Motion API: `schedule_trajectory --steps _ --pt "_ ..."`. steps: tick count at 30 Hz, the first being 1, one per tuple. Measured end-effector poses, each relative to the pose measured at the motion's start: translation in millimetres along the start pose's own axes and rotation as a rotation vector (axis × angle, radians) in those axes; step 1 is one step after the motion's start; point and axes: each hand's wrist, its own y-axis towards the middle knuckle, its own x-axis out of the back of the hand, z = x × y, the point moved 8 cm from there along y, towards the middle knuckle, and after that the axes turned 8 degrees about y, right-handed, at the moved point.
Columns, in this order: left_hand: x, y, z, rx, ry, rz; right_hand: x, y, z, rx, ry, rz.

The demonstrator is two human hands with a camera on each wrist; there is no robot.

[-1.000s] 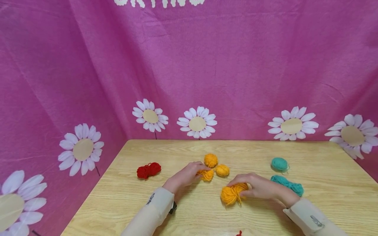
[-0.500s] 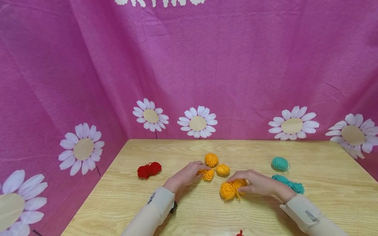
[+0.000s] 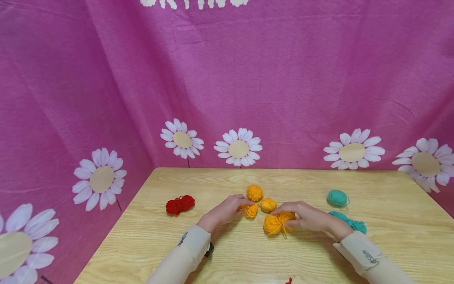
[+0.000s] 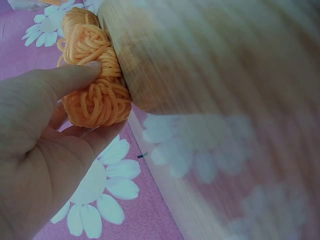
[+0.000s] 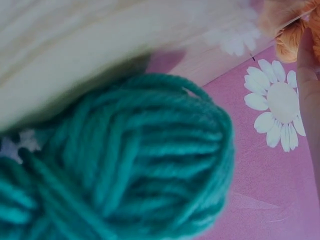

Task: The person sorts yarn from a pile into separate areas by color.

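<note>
My left hand (image 3: 224, 213) holds a small orange yarn bundle (image 3: 251, 211) near the middle of the table. In the left wrist view the thumb lies across the looped strands of that bundle (image 4: 97, 102), with fingers curled round its other side. A round orange yarn ball (image 3: 255, 193) sits just behind it, and an oval one (image 3: 268, 204) to its right. My right hand (image 3: 308, 216) grips a larger orange yarn skein (image 3: 274, 225), tied at its middle, close in front of the oval ball. Its right end is hidden by the fingers.
A red yarn skein (image 3: 180, 205) lies at the left. To the right are a teal ball (image 3: 337, 198) and a teal skein (image 3: 349, 223) beside my right wrist. Red yarn (image 3: 289, 281) peeks in at the bottom edge. A pink daisy cloth (image 3: 283, 98) hangs behind the table.
My right hand has slid the larger orange skein slightly away from me and left, closer to the other orange yarn. My left hand has stayed in place with its bundle.
</note>
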Motion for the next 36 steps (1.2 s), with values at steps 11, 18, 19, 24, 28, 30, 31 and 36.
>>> schedule_trajectory --steps 11,18,19,24,28,30,31,36 --pt "0.5 0.6 -0.8 0.003 0.038 -0.007 2.9 2.5 -0.5 0.026 -0.012 -0.03" --pt "-1.4 -0.2 1.3 0.019 0.004 0.006 1.4 3.8 -4.3 0.038 -0.022 -0.029" --pt "-0.9 -0.2 1.0 0.017 0.009 0.004 1.4 3.9 -4.3 0.037 -0.021 -0.028" --pt "0.5 -0.7 -0.3 0.01 0.024 0.0 1.7 4.1 -4.5 0.027 -0.015 -0.024" --pt "0.1 -1.3 -0.7 0.006 0.026 -0.001 1.0 4.1 -4.8 0.009 -0.021 -0.01" --pt "0.6 -1.2 -0.8 -0.003 0.03 -0.008 0.2 4.5 -4.6 0.0 -0.031 -0.003" --pt "0.7 -1.3 -0.8 -0.007 0.033 -0.013 -0.1 4.7 -4.3 -0.003 -0.037 -0.002" --pt "1.4 -1.7 -1.3 -0.02 0.038 -0.023 -1.8 5.7 -3.7 -0.008 -0.051 -0.001"
